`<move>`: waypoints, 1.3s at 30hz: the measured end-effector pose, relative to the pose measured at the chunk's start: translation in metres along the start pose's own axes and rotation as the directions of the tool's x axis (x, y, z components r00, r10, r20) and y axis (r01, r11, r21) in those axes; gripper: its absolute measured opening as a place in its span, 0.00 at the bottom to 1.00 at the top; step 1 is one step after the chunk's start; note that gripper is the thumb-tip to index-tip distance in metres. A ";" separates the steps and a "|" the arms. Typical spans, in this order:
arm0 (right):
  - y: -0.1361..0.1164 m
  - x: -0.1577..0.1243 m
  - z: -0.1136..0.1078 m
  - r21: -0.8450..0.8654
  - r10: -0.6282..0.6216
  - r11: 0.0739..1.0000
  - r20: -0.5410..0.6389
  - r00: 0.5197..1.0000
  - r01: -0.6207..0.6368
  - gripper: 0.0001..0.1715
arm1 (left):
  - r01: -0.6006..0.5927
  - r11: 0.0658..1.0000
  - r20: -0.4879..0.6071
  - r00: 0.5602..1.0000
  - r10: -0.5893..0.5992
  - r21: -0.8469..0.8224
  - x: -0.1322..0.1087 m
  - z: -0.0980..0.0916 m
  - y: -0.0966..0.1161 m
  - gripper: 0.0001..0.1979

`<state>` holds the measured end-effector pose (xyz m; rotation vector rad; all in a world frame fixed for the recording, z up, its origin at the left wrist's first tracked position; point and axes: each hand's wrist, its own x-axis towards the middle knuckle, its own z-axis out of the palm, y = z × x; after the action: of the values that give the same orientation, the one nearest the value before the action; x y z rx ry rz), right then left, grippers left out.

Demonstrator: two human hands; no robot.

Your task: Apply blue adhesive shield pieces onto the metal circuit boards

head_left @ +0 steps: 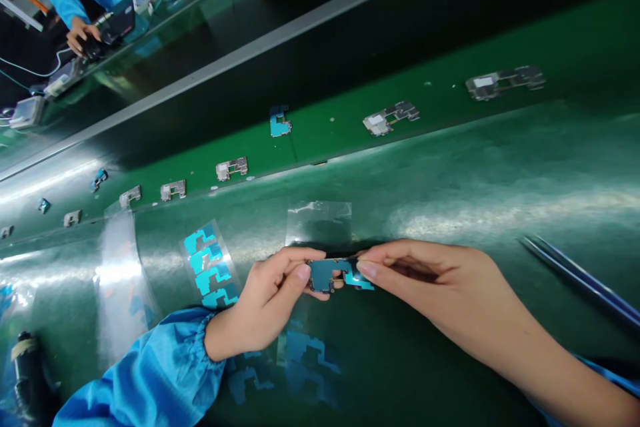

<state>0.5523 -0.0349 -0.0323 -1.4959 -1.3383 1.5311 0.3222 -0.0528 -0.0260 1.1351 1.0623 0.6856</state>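
Observation:
Between my two hands is a small circuit board (323, 276) with a shiny blue film on its face. My left hand (273, 293) pinches its left end between thumb and fingers. At the other end, my right hand (425, 273) has thumb and forefinger closed on the board's upper right, where the film (357, 278) catches the light. Just beyond the board lies a clear plastic sheet (319, 221). To the left of my left hand is a backing sheet with several bright blue film cutouts (209, 267).
Boards, such as a grey one (391, 118) and a blue-covered one (280, 121), sit along the green strip (330, 137) ahead. Tweezers (580, 273) lie at right. A dark tool (31, 377) is at lower left. A co-worker's hand (83, 35) is at upper left.

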 end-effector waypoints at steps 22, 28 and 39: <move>-0.003 0.000 0.001 0.003 0.007 1.000 0.008 1.000 -0.007 0.13 | -0.013 1.000 -0.015 1.000 0.014 0.027 0.002 0.002 0.000 0.13; -0.004 0.000 0.004 -0.029 -0.009 1.000 -0.031 0.999 0.008 0.12 | -0.004 1.000 -0.024 1.000 0.005 0.024 0.003 0.003 0.000 0.14; 0.010 -0.001 0.018 -0.025 -0.226 0.974 -0.054 0.973 0.225 0.10 | -0.009 1.000 -0.056 0.998 0.008 -0.002 0.003 0.002 -0.004 0.12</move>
<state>0.5374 -0.0429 -0.0438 -1.3368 -1.4383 1.3271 0.3253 -0.0521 -0.0312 1.1242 1.1043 0.7290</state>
